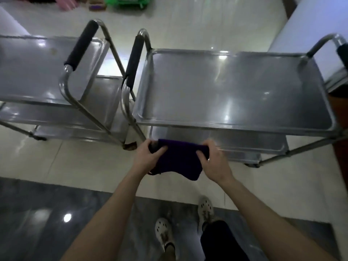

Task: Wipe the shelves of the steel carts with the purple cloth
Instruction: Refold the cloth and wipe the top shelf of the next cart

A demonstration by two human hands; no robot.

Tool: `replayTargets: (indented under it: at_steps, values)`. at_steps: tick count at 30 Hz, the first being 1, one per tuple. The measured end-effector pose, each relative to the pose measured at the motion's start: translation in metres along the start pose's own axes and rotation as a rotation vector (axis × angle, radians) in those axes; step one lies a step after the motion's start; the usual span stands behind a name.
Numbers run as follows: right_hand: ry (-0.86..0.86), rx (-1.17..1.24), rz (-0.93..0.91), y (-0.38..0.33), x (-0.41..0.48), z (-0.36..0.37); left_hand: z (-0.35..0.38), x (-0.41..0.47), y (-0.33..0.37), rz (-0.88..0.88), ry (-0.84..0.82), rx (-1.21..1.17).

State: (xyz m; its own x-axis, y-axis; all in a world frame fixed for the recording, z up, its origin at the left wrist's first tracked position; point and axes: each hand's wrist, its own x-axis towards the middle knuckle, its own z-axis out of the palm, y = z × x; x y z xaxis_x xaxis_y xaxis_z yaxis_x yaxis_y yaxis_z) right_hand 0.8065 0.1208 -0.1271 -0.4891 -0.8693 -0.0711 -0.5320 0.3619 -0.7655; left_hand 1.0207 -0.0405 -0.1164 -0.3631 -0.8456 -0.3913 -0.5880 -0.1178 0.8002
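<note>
A dark purple cloth hangs stretched between both hands, in the air in front of the right steel cart. My left hand grips its left end. The cloth's right end is pinched in my right hand. The right steel cart has a bare top shelf, and a lower shelf shows beneath it, just beyond the cloth. A second steel cart stands to the left, also with lower shelves, its black-padded handle close to the right cart's handle.
The carts stand on pale floor tiles; a dark glossy strip of floor lies under my feet in white clogs. A white cabinet or wall is at the far right. Coloured items, green and pink, lie on the floor at the back.
</note>
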Motion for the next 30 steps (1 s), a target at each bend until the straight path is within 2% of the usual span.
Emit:
replayTargets:
  at_steps: [3, 5, 7, 9, 13, 16, 18, 19, 21, 22, 24, 26, 28, 30]
  values:
    - [0.092, 0.3, 0.393, 0.021, -0.003, 0.025, 0.02, 0.013, -0.024, -0.056, -0.034, -0.105]
    - [0.065, 0.425, 0.519, 0.043, 0.002, 0.047, 0.032, 0.029, -0.047, -0.094, -0.076, -0.13]
    - [-0.018, 0.427, 0.508, 0.073, 0.01, 0.074, 0.044, 0.055, -0.076, -0.112, -0.142, -0.147]
    - [-0.019, 0.377, 0.483, 0.104, 0.022, 0.1, 0.056, 0.085, -0.104, -0.09, -0.186, -0.109]
    - [0.083, 0.22, 0.344, 0.155, 0.06, 0.146, 0.087, 0.15, -0.146, 0.04, -0.129, 0.025]
    - [0.254, 0.113, 0.186, 0.174, 0.104, 0.17, 0.102, 0.207, -0.156, 0.196, -0.035, 0.036]
    - [0.333, 0.041, 0.112, 0.183, 0.143, 0.18, 0.109, 0.25, -0.155, 0.311, 0.04, 0.127]
    - [0.293, -0.049, 0.102, 0.19, 0.161, 0.186, 0.113, 0.269, -0.157, 0.348, 0.045, 0.204]
    - [0.067, -0.359, 0.147, 0.208, 0.186, 0.204, 0.123, 0.296, -0.169, 0.413, 0.025, 0.373]
    - [-0.002, -0.503, 0.159, 0.217, 0.19, 0.213, 0.127, 0.3, -0.179, 0.474, 0.063, 0.418]
    - [0.062, -0.651, 0.058, 0.234, 0.191, 0.238, 0.13, 0.297, -0.214, 0.664, 0.273, 0.336]
    - [0.225, -0.629, -0.099, 0.241, 0.192, 0.259, 0.126, 0.291, -0.251, 0.79, 0.552, 0.093]
    - [0.328, -0.578, -0.219, 0.237, 0.198, 0.278, 0.118, 0.284, -0.282, 0.811, 0.834, -0.109]
    - [0.352, -0.559, -0.24, 0.227, 0.208, 0.289, 0.106, 0.282, -0.295, 0.807, 0.992, -0.176]
